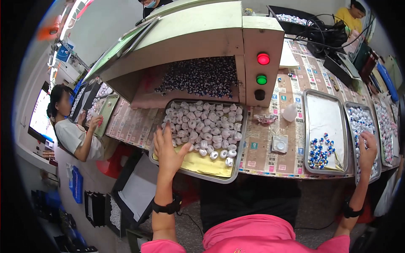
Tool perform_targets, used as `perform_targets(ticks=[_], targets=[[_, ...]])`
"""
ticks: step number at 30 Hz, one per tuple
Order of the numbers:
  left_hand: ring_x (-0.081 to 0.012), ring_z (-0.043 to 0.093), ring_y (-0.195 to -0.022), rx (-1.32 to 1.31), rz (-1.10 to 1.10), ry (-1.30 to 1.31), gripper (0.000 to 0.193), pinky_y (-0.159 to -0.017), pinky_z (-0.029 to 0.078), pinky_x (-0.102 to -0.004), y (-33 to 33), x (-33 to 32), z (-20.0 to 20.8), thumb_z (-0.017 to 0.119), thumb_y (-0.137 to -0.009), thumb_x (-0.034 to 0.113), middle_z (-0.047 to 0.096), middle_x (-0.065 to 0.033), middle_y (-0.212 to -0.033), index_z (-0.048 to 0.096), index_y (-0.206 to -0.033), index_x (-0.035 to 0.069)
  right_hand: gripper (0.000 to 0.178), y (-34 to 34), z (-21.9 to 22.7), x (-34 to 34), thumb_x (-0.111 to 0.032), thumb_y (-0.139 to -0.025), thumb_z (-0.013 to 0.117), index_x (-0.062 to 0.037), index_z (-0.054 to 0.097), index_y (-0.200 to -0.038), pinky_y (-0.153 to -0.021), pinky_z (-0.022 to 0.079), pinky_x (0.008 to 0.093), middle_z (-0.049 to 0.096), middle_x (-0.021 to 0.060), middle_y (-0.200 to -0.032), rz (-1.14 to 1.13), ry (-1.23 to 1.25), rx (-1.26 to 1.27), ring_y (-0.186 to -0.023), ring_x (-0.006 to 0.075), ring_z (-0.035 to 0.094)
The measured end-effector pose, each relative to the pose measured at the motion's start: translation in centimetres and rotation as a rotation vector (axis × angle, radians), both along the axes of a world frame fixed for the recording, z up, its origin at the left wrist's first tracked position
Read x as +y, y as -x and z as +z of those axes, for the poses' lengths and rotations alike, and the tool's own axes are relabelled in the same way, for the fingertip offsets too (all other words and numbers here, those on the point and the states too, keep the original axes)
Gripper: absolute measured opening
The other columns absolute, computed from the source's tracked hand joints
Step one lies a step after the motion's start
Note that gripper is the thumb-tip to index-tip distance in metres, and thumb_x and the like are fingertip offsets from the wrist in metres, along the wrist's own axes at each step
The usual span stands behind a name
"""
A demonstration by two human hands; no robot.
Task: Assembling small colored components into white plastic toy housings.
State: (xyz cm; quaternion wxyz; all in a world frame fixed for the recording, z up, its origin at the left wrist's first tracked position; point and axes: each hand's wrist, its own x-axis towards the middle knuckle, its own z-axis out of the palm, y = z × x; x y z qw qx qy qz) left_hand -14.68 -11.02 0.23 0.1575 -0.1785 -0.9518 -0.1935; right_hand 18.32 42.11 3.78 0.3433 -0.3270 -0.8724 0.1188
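My left hand (168, 148) is open, its fingers spread over the left edge of a metal tray (230, 180). The tray is filled with small white rounded pieces (206, 122) on a yellow sheet (202, 163). Its thumb and fingertips touch or hover just above the nearest pieces; I cannot tell which. Over at the far right, my right hand (368, 151) is above a narrower metal tray (375, 176) heaped with small white-and-blue pieces (358, 118). Its fingers are loosely bent and apart, and nothing shows between them.
Behind the left tray stands a box-shaped machine (263, 38) with red and green lamps, many dark small pieces (202, 76) inside. Another tray (325, 101) holds blue, red and white pieces. A white bottle (290, 112) stands nearby. A co-worker (78, 135) sits at left.
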Motion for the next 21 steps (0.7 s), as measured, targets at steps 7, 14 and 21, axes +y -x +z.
perform_targets(ticks=[7,14,21], targets=[[-0.041,0.042,-0.117,-0.018,-0.05,-0.073,0.063,-0.092,0.039,-0.0485,1.5,-0.8,-0.7,0.073,-0.079,0.036,0.045,-0.0212,-0.124,0.047,-0.127,0.007,0.013,2.0,1.4,-6.3,0.0,-0.084,0.061,0.0031,0.065,-0.096,-0.09,0.044,0.0322,0.064,0.0125,-0.102,0.228,0.078,-0.037,-0.099,0.0245,0.06],[-0.0387,0.053,-0.09,-0.035,-0.24,-0.222,0.025,-0.081,0.044,-0.0414,-0.1,1.8,-0.5,0.064,-0.083,0.01,0.054,-0.0193,-0.094,0.056,-0.105,-0.001,0.012,3.2,1.5,-9.4,0.003,-0.079,0.065,0.0011,0.067,-0.09,-0.084,0.046,0.0322,0.065,0.0122,-0.097,0.282,0.101,0.006,-0.094,0.0244,0.061],[-0.0296,0.059,-0.09,-0.083,-0.163,-0.265,0.019,-0.081,0.045,-0.0366,-0.2,1.1,-0.2,0.058,-0.09,0.01,0.062,-0.016,-0.098,0.059,-0.104,-0.003,0.014,5.3,0.5,-11.6,-0.001,-0.076,0.069,-0.0031,0.069,-0.089,-0.08,0.048,0.0351,0.067,0.01,-0.092,0.447,0.103,-0.005,-0.09,0.0265,0.062]])
